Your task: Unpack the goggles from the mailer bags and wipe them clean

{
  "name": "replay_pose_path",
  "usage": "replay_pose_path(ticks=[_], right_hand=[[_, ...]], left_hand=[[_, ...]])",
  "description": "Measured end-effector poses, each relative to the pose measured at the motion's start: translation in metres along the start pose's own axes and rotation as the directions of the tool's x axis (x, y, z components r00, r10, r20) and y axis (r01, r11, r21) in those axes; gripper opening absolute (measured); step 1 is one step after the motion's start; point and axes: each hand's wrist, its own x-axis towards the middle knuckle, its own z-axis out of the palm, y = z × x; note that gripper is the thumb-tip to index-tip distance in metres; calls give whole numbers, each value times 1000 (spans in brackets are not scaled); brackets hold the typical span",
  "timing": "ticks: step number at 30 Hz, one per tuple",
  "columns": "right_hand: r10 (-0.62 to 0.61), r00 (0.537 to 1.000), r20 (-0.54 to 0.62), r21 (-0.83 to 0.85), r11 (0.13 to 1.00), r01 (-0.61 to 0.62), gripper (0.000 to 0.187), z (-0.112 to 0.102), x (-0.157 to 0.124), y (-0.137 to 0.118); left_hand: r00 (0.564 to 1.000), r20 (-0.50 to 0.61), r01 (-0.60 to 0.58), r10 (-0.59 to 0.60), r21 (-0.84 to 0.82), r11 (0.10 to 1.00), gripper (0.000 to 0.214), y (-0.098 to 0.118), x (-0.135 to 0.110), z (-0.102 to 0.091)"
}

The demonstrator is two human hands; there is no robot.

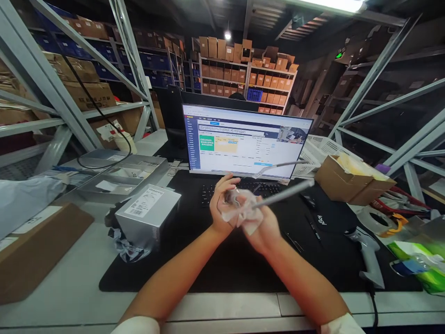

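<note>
Over the keyboard (205, 194), my hands meet on a pair of glasses (287, 192), whose two long grey temples stick out to the right. A crumpled, whitish, partly see-through cloth or tissue (252, 220) is bunched around the front of the glasses, so the lenses are mostly hidden. My left hand (220, 204) curls around the left side of the glasses, its fingers raised. From below, my right hand (267, 234) grips the cloth and the glasses near the base of the temples. Motion blurs the finger details.
A monitor (239, 139) stands behind the keyboard. At left are a silver box (149, 211), crumpled plastic (130, 248) and a brown carton (45, 255). At right lie a mouse (308, 202), a pen (314, 227), a barcode scanner (370, 260), a tape roll (373, 220) and an open carton (347, 181).
</note>
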Motion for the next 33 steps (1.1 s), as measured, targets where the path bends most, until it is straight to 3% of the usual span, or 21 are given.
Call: replay_pose_path(ticks=[3, 6, 10, 14, 17, 20, 24, 27, 30, 33], right_hand=[[40, 997, -60, 2, 999, -40, 31, -1, 4, 9], [-3, 999, -48, 0, 1000, 3, 34, 0, 7, -5], [-46, 997, -57, 15, 999, 47, 33, 4, 1, -6], [46, 997, -64, 11, 999, -46, 32, 5, -1, 7], [53, 999, -1, 17, 998, -53, 39, 1, 2, -8], [-17, 1000, -22, 59, 998, 18, 44, 0, 1, -16], [89, 996, -32, 51, 995, -87, 41, 5, -4, -2], [130, 991, -44, 48, 991, -128, 49, 7, -4, -9], [30, 997, -69, 65, 998, -25, 53, 6, -5, -23], [-26, 995, -98, 55, 998, 32, 48, 5, -7, -12]], left_hand=[[997, -19, 77, -78, -49, 996, 25, 2, 0, -1], [992, 32, 123, -120, -107, 987, 30, 2, -2, -1], [993, 42, 112, -108, -102, 988, 32, 2, -5, 1], [993, 85, 82, -79, -33, 996, 29, 0, -6, 1], [994, 73, 87, -83, -50, 995, 32, -3, -8, 2], [996, 53, 75, -71, -73, 995, 34, -5, -10, 4], [995, 76, 68, -64, -56, 996, 33, -1, -9, 5], [996, 74, 61, -58, -40, 997, 32, 1, -7, 5], [996, 69, 67, -64, -46, 997, 32, -1, -8, 5], [996, 61, 62, -58, -61, 996, 34, -4, -9, 6]])
